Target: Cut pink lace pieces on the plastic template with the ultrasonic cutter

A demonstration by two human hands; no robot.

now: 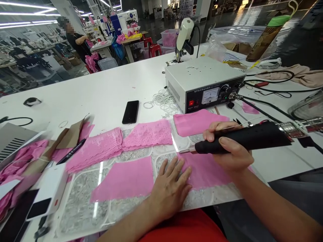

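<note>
My right hand [230, 146] is wrapped round a black-handled ultrasonic cutter [242, 137], its metal tip pointing left. That tip is at the upper left corner of a pink fabric piece [209, 171]; whether it touches cannot be told. My left hand [171, 185] lies flat with fingers spread, over the left edge of the same piece. To its left is another plain pink panel [126, 179]. Behind lie a stack of pink lace pieces [98, 148], a lace panel [148, 134] and a folded pink piece [199, 121]. All rest on a clear-topped patterned board [83, 195].
A control box [204, 80] with a dial and cables stands behind the cutter. Nearby are a black phone [130, 112], white elastic loops [164, 102], a pen [71, 151] and a white box [49, 191]. A bottle [264, 40] stands at back right; a person [78, 43] works far left.
</note>
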